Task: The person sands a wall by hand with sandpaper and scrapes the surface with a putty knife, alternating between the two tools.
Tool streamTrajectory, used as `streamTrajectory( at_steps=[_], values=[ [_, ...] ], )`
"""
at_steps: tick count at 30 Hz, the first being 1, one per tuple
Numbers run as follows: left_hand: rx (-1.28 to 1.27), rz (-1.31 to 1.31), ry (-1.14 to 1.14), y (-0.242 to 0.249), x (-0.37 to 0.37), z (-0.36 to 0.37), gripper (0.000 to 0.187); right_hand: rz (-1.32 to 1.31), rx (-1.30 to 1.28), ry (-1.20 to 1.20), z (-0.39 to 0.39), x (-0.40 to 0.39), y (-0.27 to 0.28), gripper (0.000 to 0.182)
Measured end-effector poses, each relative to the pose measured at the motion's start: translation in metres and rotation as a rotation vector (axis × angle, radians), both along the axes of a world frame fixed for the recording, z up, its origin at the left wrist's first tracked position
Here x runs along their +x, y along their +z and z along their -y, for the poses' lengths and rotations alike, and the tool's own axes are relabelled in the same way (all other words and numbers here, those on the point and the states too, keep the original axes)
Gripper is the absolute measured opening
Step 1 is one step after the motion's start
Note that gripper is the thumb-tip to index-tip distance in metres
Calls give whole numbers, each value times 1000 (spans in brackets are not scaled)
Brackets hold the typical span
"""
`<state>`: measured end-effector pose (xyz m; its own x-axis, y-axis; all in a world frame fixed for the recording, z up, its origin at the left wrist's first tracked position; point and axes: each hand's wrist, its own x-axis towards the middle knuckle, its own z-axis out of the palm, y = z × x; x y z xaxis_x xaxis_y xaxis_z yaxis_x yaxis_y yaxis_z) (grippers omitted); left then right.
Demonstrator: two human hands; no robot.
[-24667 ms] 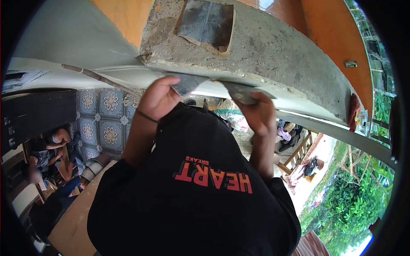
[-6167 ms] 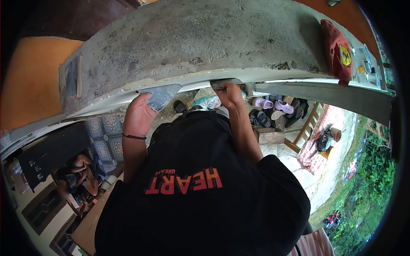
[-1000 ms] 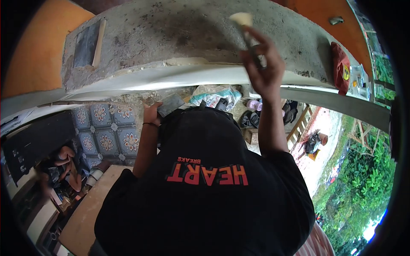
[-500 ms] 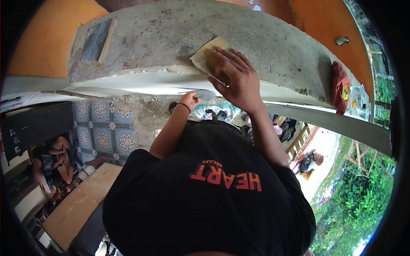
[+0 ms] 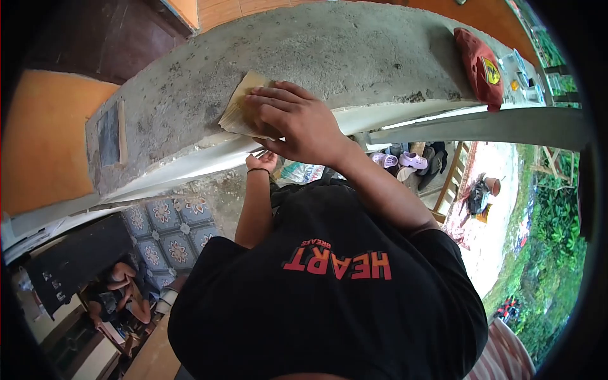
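Note:
My right hand (image 5: 297, 120) grips a tan, ridged piece of cardboard (image 5: 239, 104), pressed against the rough grey concrete ledge top (image 5: 354, 57) near its front edge. The fingers lie over the piece, with the thumb toward the edge. Below the ledge, my left hand (image 5: 263, 163), with a dark band at the wrist, is close to the white front face of the ledge (image 5: 215, 158). Its fingers are curled together; whatever they pinch is mostly hidden behind my right hand.
On the ledge lie a red cap (image 5: 478, 68) with a yellow emblem, clear plastic containers (image 5: 520, 73) and a dark flat panel (image 5: 109, 136). Pink clogs (image 5: 413, 160) and other shoes are below. A seated person (image 5: 123, 294) is at lower left, near a wooden table (image 5: 152, 354).
My right hand has slid left along the ledge with the cardboard. My left hand has moved slightly left and down; the grey flat thing at its fingers is now mostly hidden. The view has turned.

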<state>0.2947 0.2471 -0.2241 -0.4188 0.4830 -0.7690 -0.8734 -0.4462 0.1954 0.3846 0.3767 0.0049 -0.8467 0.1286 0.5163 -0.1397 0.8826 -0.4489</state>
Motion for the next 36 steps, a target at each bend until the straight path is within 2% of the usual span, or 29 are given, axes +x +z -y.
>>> streamTrajectory(
  at_steps=[11,19,22,30,32,36],
  values=[
    [94,67,117,-14,2,-50,40,17,-12,-49,5,-7,3,20],
    [167,96,326,-13,4,-2,40,74,29,-23,6,-12,4,19],
    [193,91,378,-20,-13,-13,40,57,41,-26,7,-15,3,19],
    [216,84,286,-9,-2,-17,40,52,79,-41,5,-11,-1,20],
    [133,-66,326,-2,0,0,39,37,80,-49,6,-12,-2,20],
    [78,20,296,-27,-22,2,39,43,87,-38,5,-11,0,20]
  ],
)
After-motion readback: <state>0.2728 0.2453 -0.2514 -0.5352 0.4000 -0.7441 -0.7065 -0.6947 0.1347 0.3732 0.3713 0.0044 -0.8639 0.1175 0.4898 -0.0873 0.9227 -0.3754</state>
